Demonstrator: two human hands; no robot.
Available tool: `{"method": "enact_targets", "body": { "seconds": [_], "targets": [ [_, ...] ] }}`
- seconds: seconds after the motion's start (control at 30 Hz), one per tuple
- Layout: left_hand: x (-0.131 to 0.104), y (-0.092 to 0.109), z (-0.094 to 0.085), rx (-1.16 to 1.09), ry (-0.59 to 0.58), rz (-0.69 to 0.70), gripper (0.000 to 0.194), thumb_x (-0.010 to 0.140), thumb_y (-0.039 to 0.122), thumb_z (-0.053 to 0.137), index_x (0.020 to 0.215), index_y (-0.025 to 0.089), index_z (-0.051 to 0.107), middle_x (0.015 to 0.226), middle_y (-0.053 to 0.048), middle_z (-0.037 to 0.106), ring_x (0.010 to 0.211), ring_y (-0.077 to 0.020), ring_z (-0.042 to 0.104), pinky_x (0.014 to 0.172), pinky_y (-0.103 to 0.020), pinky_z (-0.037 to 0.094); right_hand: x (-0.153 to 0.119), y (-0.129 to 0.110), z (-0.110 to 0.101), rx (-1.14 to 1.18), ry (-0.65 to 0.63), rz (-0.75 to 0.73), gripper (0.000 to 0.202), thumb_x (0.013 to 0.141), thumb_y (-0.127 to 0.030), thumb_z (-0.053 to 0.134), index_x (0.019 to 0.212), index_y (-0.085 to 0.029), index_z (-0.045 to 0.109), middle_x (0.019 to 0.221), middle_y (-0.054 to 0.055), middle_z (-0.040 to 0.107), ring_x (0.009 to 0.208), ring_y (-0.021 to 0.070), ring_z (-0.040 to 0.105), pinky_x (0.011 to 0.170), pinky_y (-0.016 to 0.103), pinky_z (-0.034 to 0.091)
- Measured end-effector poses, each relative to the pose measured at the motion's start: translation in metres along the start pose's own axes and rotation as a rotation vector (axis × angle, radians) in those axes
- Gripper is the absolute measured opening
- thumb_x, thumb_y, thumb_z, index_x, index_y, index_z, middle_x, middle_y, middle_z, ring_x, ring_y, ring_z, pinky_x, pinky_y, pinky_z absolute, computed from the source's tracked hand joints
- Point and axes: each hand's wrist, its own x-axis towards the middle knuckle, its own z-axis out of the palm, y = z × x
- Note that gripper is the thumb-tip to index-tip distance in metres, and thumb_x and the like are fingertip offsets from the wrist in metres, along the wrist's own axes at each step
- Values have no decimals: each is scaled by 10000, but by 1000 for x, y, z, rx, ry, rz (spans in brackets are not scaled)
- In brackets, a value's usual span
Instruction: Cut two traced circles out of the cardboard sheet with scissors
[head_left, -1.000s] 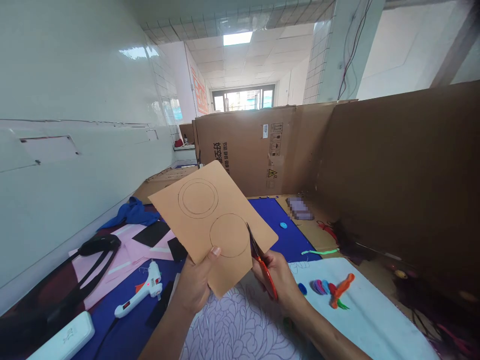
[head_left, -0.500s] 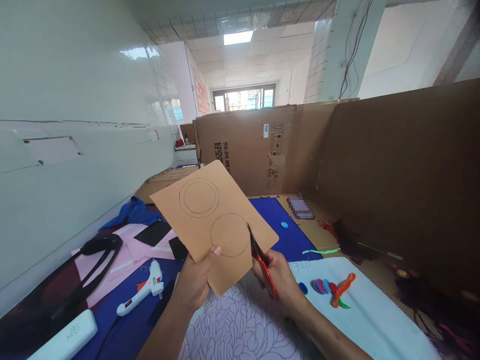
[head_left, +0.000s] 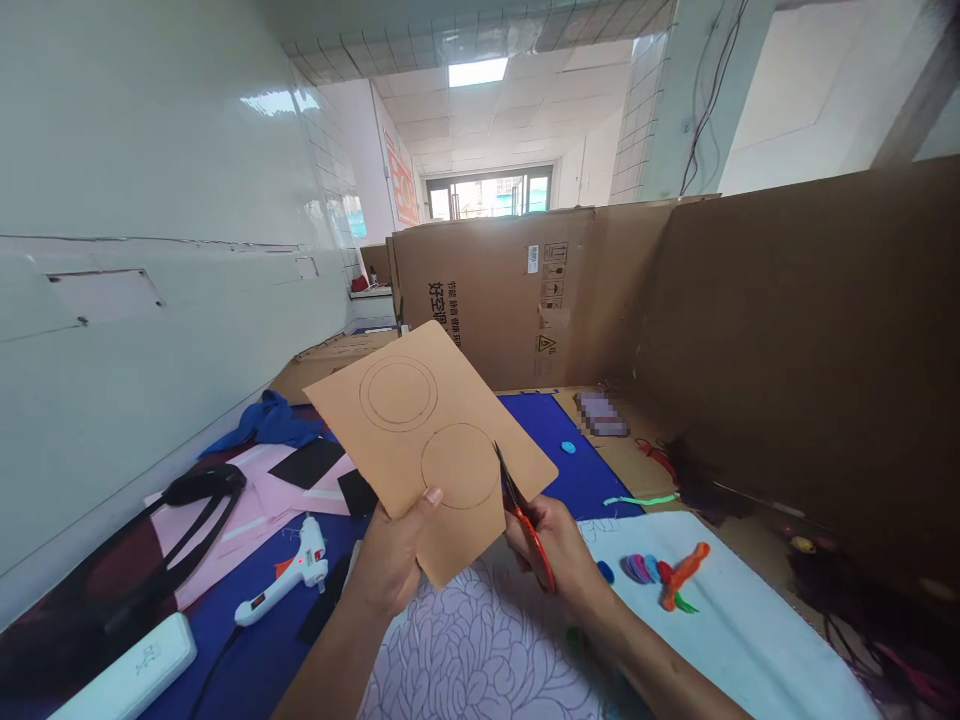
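Observation:
A tan card [head_left: 397, 450] with pencil-like circle outlines, two nested at its upper left and one lower, is raised above the table. My left hand [head_left: 395, 555] pinches its lower edge, thumb on top beside the lower circle. Orange-handled scissors [head_left: 534, 548] are gripped in my right hand [head_left: 559, 555]. Their dark blades reach into the card at the right edge of the lower circle, along a cut that opens at the bottom edge. Under the hands lies a white sheet with a drawn petal pattern [head_left: 457, 650].
A white glue gun [head_left: 292, 575], a white power bank-like box [head_left: 131, 670], pink sheets [head_left: 259, 490] and black straps [head_left: 202, 490] are on the left. Modelling-clay-like coloured pieces [head_left: 682, 578] rest on the right of the sheet. Cardboard walls [head_left: 495, 290] stand behind.
The card and both hands are in nearly the same place. The scissor blades look slightly more closed, still at the right edge of the lower circle.

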Motion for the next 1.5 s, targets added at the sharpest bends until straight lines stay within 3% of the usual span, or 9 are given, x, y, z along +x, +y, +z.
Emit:
{"method": "enact_targets", "body": {
  "seconds": [0.33,0.6,0.87,1.07,1.3,1.5],
  "targets": [
    [-5,-1,7,-43,8,-46,857,662,291,994,1447,234,654,1305,-158,788,1216,-359,744,1078,-495,584,1,10,-4,46,-32,-34,177,731,-295,590,625,-222,468,527,-46,442,504,99,426,453,185,316],
    [-6,-1,9,-8,8,-75,898,643,326,1007,1459,222,644,1291,-166,792,1211,-368,743,1066,-508,584,-3,-6,-8,-6,-26,11,195,738,-349,620,641,-223,507,534,-18,521,456,103,420,409,200,309],
    [-7,0,8,12,-26,-57,843,673,338,995,1438,217,661,1318,-169,779,1224,-367,735,1061,-506,586,0,-4,-8,29,-12,-76,190,711,-279,628,634,-229,462,540,-41,508,503,106,481,475,193,400],
    [-9,2,11,16,-31,-66,880,613,342,1022,1412,203,679,1285,-179,790,1215,-389,737,1066,-528,580,-5,-9,-8,-23,9,12,161,746,-307,628,645,-209,550,493,-43,537,369,68,360,376,196,294],
    [-9,0,9,24,-25,-65,867,640,350,1010,1427,220,671,1292,-167,789,1211,-377,740,1069,-518,577,-3,-9,-5,-48,16,0,305,740,-305,612,502,-231,435,384,-48,445,328,63,338,356,189,262],
    [-6,-3,5,25,-52,-38,781,702,353,974,1414,215,683,1304,-172,784,1217,-371,740,1082,-513,569,-4,-2,-6,-49,58,1,283,733,-282,584,499,-229,435,398,-50,444,318,51,300,343,187,213]
  ]
}}
